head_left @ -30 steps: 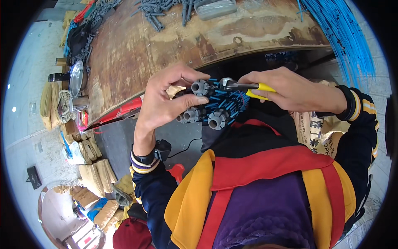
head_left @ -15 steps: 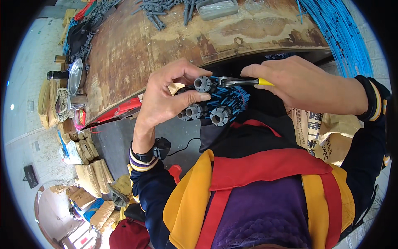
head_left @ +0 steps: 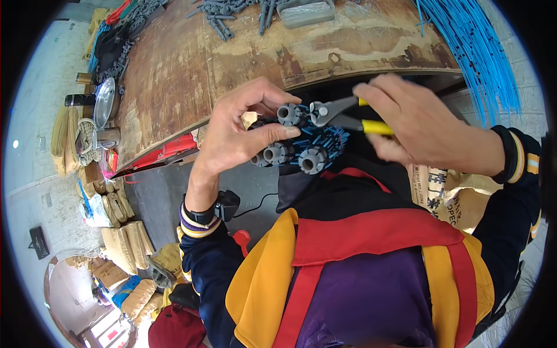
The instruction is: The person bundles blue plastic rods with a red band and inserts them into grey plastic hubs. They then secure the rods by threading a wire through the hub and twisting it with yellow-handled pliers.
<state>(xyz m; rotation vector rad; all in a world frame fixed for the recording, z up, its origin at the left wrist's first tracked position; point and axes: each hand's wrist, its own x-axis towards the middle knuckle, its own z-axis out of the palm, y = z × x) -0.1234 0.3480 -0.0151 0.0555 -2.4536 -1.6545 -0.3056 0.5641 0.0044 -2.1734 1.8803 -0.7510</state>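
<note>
My left hand holds a grey ribbed plastic fitting between thumb and fingers, its round open end facing up. Similar grey fittings sit beneath that hand, among many short blue and black stubs over my lap. In my right hand are cutting pliers with yellow grips. Their handles are spread, and the head is just right of the held fitting, at the stubs. My right fingers are slightly blurred around the handles.
A worn wooden table stands ahead, its edge just beyond my hands. On it lie grey plastic parts and a clear plastic box. Long blue rods hang at the far right. Brown sacks and a metal bowl are at left.
The pliers' handles have spread apart, and their head has turned and shifted slightly right. My right hand has opened wider around the grips. My left hand still holds the fitting, slightly further right.
</note>
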